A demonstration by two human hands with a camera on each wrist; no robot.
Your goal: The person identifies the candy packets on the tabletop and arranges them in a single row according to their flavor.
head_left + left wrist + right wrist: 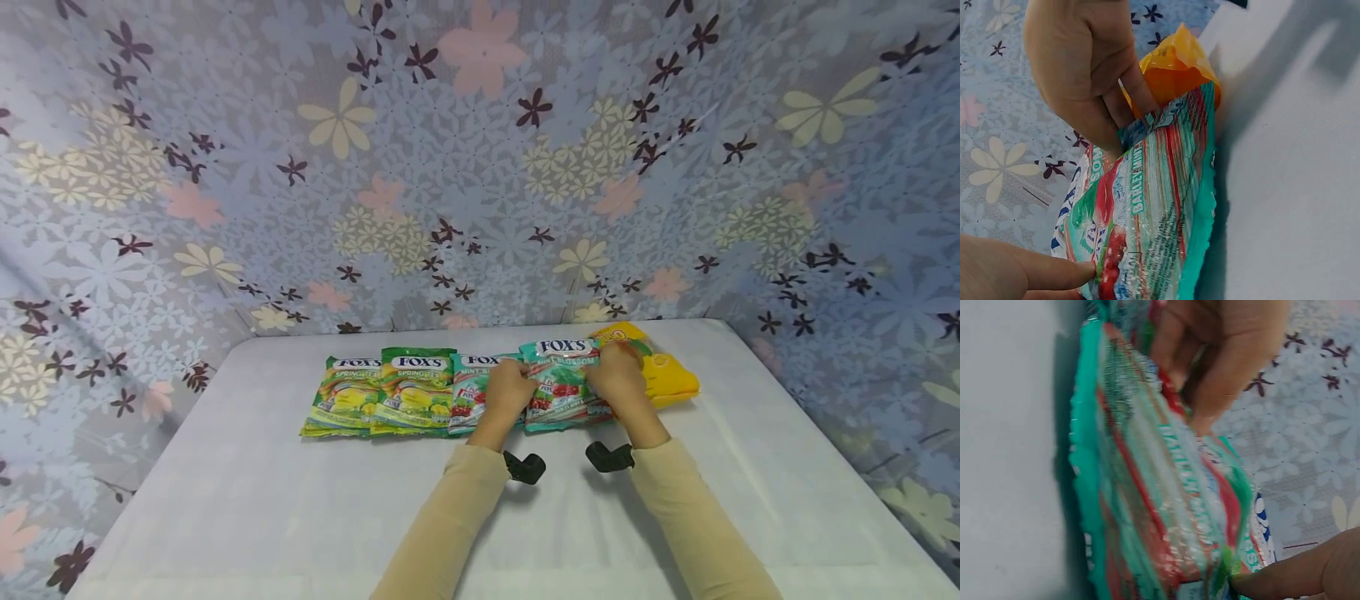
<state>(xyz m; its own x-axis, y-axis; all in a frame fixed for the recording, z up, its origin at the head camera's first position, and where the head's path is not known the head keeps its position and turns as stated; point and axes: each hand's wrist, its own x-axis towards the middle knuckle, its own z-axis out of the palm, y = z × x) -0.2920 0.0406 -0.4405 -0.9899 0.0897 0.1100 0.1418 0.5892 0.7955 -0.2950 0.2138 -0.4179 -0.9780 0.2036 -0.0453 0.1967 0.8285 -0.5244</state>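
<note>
A teal candy bag (558, 400) marked FOX'S Mint Blossom lies between both hands on the table. My left hand (508, 392) grips its left edge, and my right hand (621, 379) grips the right edge. The left wrist view shows the left fingers (1054, 272) pressed against the bag's printed face, with the right hand (1088, 75) at its far side. Under the left hand lies another teal Mint Blossom bag (467, 396), partly covered. A yellow bag (671, 379) sits just behind and right of the right hand, which hides part of it.
Two green FOX'S Spring Tea bags (416, 392) stand in line left of the teal ones, slightly overlapping. White cloth covers the table (225, 500). A flower-patterned curtain (480, 167) rises behind its back edge. Black wrist mounts (525, 468) jut inward from both sleeves.
</note>
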